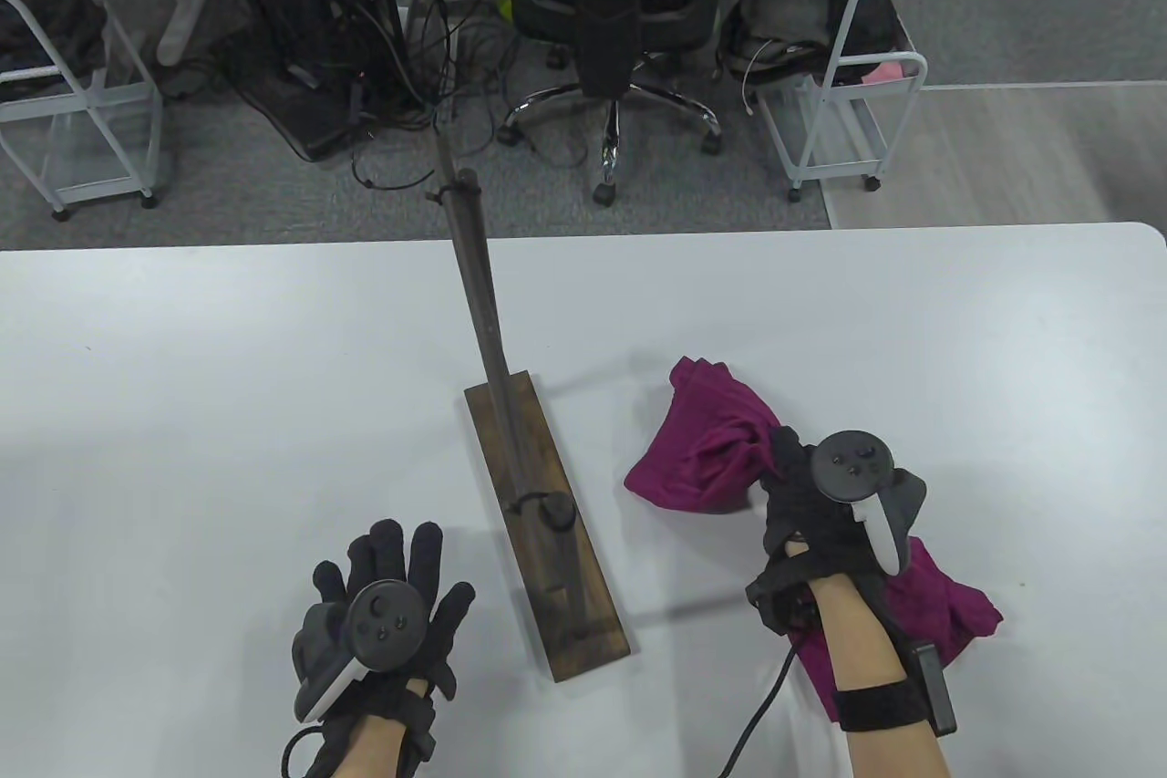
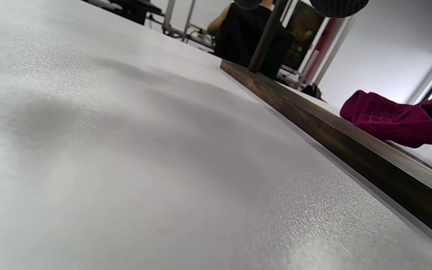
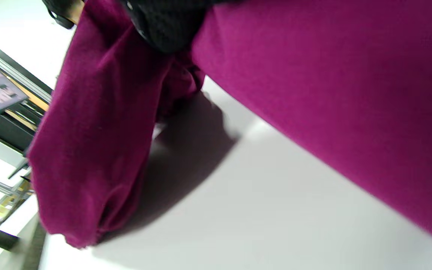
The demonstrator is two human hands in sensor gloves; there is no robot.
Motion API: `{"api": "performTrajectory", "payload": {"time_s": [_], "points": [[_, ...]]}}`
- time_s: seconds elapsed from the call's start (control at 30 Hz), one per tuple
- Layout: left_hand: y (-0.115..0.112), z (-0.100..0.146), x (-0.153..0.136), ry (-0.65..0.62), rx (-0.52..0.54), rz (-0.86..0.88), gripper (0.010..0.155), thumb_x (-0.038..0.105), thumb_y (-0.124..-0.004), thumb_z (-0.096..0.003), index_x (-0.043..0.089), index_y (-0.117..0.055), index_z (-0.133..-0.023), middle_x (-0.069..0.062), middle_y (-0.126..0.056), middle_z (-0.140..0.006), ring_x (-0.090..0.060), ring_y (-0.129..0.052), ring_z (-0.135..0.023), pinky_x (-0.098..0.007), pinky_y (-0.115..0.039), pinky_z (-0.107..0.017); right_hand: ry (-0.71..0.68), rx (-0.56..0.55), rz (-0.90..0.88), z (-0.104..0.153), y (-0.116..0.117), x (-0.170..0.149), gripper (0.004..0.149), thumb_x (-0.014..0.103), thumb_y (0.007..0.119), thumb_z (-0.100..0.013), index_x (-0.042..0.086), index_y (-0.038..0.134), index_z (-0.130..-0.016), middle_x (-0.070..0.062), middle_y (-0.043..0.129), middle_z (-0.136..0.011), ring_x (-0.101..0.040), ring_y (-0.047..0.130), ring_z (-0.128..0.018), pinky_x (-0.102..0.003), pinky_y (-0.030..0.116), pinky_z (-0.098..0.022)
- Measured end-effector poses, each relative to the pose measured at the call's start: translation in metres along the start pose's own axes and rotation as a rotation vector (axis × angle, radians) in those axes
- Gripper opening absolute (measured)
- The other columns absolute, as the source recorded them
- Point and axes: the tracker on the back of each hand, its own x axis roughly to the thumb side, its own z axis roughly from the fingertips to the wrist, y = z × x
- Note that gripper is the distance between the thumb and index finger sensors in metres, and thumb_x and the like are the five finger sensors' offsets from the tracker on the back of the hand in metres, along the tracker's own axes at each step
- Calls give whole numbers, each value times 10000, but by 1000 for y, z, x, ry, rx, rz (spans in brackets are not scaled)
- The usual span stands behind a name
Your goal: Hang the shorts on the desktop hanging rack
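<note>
Your right hand grips the bunched magenta shorts, lifted partly off the white worktop just right of the rack's dark wooden base. Your left hand lies flat on the worktop left of the rack, fingers spread wide, holding nothing. Behind the worktop: grey carpet, office chair, white wire carts holding dark bags.

1. The shorts are soft magenta cloth, matt, with a fine knit texture.
2. The rack, lower centre, is dark stained wood with visible grain, low sheen.
3. The table is white with a finely pebbled, faintly glossy surface.
4. Both gloves are black knitted fabric.
</note>
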Motion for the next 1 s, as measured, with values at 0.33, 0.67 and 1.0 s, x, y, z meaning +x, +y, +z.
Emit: {"api": "performTrajectory", "payload": {"time_s": [0.33,0.67,1.0], "points": [[0,0,1,-3,7,-18,759,559,-536,-603,127,-313,-1185,-325,-155,-1172,-610,-227,-1078,-814,-73,-672,-151,-80,-94,15,-25,29,490,243,703,-616,235,484,-1054,-119,584,-1002,-260,707,-771,-488,590,-671],[-1,-1,1,-11,-1,-13,760,558,-536,-604,123,-311,-1185,-327,-155,-1171,-612,-230,-1077,-814,-75,-672,-216,-46,-423,13,-68,76,481,246,706,-631,219,486,-1058,-135,580,-1001,-269,703,-770,-492,584,-669],[-2,-1,2,-30,6,4,758,557,-534,-606,121,-310,-1184,-331,-157,-1169,-612,-235,-1076,-814,-79,-672,-409,69,-734,16,-91,149,471,260,698,-653,233,469,-1064,-119,551,-1020,-268,674,-809,-495,543,-706]]}}
